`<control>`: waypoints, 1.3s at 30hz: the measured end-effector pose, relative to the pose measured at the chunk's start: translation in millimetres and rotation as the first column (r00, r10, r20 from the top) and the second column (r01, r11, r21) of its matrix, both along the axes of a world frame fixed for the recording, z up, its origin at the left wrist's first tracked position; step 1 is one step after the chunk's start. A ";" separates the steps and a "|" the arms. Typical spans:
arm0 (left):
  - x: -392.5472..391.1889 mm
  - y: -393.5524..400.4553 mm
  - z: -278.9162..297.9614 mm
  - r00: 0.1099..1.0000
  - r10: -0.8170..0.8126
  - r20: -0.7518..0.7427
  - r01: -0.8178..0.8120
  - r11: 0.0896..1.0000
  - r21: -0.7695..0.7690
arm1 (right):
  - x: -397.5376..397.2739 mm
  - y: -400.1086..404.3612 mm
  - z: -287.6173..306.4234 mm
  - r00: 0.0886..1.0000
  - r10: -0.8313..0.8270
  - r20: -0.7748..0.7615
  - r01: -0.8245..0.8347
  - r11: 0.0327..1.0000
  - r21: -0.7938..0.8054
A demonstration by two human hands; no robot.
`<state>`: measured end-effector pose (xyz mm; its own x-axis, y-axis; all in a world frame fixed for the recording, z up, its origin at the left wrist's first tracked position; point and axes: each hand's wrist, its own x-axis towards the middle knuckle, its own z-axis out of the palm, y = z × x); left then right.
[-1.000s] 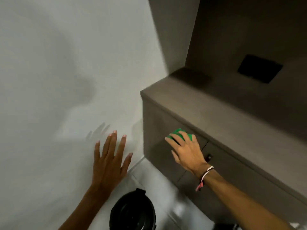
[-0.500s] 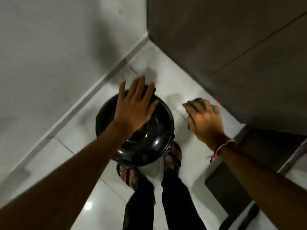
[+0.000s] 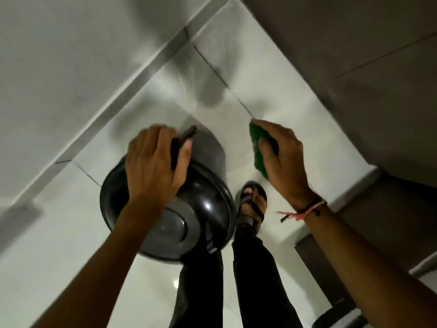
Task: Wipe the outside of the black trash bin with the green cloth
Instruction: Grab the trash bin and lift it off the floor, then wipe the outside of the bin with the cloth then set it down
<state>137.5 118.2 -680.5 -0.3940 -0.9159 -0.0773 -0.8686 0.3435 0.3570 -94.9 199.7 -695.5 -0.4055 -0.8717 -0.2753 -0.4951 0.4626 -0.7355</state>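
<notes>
While the left hand point(image 3: 153, 162) grips the far rim of the black bin point(image 3: 201, 204) on the white floor point(image 3: 272, 95), the right hand point(image 3: 281, 159), at the bin's 2 o'clock and apart from it, clutches the green cloth point(image 3: 256, 147), bunched.

**Black, green and pale grey**

The trash bin point(image 3: 203, 209) is glossy black, with a greyer oval panel on its lid. The cloth point(image 3: 258, 147) is plain bright green. The floor tiles point(image 3: 272, 95) are pale grey-white with thin dark joints. The wall point(image 3: 71, 55) is off-white. The cabinet front point(image 3: 366, 43) is dull brown-grey. The sandal point(image 3: 253, 204) and trousers point(image 3: 255, 280) are black. The wrist thread point(image 3: 305, 210) is pink-red and white.
</notes>
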 end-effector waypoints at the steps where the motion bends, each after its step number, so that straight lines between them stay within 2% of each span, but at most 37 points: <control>1: 17.0 12.4 3.7 0.999 0.051 -0.007 -0.051 0.998 0.029 | 11.5 -4.7 2.5 0.999 0.011 0.049 -0.010 1.000 -0.014; 4: 61.3 51.6 12.3 0.988 0.148 -0.043 -0.147 0.989 0.024 | 47.2 -10.4 6.9 0.982 0.079 0.171 -0.073 0.996 -0.046; 7: 95.1 93.0 17.2 0.986 0.144 -0.078 -0.147 0.988 -0.036 | 82.4 -10.4 8.8 0.929 0.260 0.263 -0.238 0.965 -0.112; 10: 108.1 121.0 13.1 0.980 0.170 -0.108 -0.177 0.982 -0.060 | 127.7 4.3 6.7 0.789 0.517 0.333 -0.487 0.856 -0.175; 12: 109.3 130.2 7.5 0.977 0.170 -0.131 -0.184 0.978 -0.096 | 150.0 13.3 -5.1 0.702 0.655 0.281 -0.647 0.751 -0.133; 13: 110.4 133.7 4.2 0.977 0.158 -0.143 -0.176 0.977 -0.118 | 154.0 13.4 -17.8 0.698 0.674 0.241 -0.672 0.733 -0.105; 15: 111.7 140.8 0.2 0.984 0.122 -0.129 -0.141 0.978 -0.151 | 153.3 1.9 -51.9 0.794 0.578 0.186 -0.591 0.807 0.012; 17: 108.7 148.6 0.0 0.992 0.082 -0.091 -0.097 0.980 -0.173 | 144.3 -24.2 -81.7 0.930 0.314 0.193 -0.355 0.903 0.243; 18: 105.4 150.8 -0.5 0.994 0.074 -0.084 -0.088 0.979 -0.182 | 142.5 -35.2 -89.6 0.956 0.199 0.215 -0.265 0.899 0.349; 19: 102.9 150.9 -1.6 0.993 0.084 -0.087 -0.099 0.978 -0.185 | 145.3 -41.1 -89.8 0.955 0.144 0.259 -0.239 0.890 0.388; 21: 108.5 144.3 -1.0 0.985 0.144 -0.091 -0.158 0.970 -0.185 | 168.4 -43.3 -60.9 0.873 0.284 0.397 -0.406 0.875 0.266; 23: 112.5 145.7 -3.6 0.985 0.153 -0.076 -0.166 0.967 -0.195 | 180.9 -22.1 -24.1 0.716 0.505 0.481 -0.598 0.800 0.050; 24: 115.9 146.7 -3.9 0.987 0.146 -0.066 -0.157 0.966 -0.207 | 184.2 -11.8 -10.2 0.638 0.610 0.470 -0.677 0.735 -0.037; 26: 122.9 150.4 -4.7 0.991 0.125 -0.049 -0.133 0.964 -0.230 | 183.4 -8.9 -12.8 0.571 0.727 0.382 -0.762 0.643 -0.084; 27: 125.6 150.9 -6.2 0.991 0.127 -0.052 -0.136 0.963 -0.234 | 181.1 -17.6 -28.5 0.584 0.738 0.336 -0.771 0.634 -0.053; 28: 127.9 150.4 -8.2 0.989 0.135 -0.060 -0.146 0.962 -0.229 | 178.2 -31.0 -46.7 0.645 0.703 0.299 -0.742 0.670 0.025; 30: 132.2 150.8 -9.2 0.985 0.159 -0.061 -0.169 0.960 -0.221 | 175.0 -63.3 -85.0 0.812 0.519 0.266 -0.573 0.796 0.197; 32: 135.3 149.4 -9.7 0.981 0.176 -0.082 -0.190 0.959 -0.213 | 176.2 -80.7 -101.1 0.903 0.322 0.285 -0.410 0.844 0.345; 34: 138.2 142.8 -8.9 0.964 0.241 -0.108 -0.257 0.950 -0.178 | 189.7 -78.3 -81.4 0.861 0.314 0.401 -0.447 0.842 0.300; 36: 141.1 139.8 -8.3 0.935 0.319 -0.152 -0.340 0.930 -0.139 | 205.1 -46.5 -30.2 0.730 0.470 0.497 -0.597 0.792 0.127; 38: 141.8 144.8 -7.6 0.922 0.352 -0.159 -0.372 0.920 -0.122 | 211.6 2.0 10.5 0.594 0.633 0.496 -0.701 0.710 -0.068; 39: 140.7 149.4 -7.8 0.927 0.342 -0.153 -0.362 0.923 -0.130 | 208.6 17.3 11.3 0.576 0.677 0.458 -0.710 0.692 -0.131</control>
<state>278.2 267.6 -688.3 -0.0410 -0.9938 0.1035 -0.8952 0.0825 0.4379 113.7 217.0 -684.3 0.4967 -0.8092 -0.3137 -0.3150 0.1687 -0.9340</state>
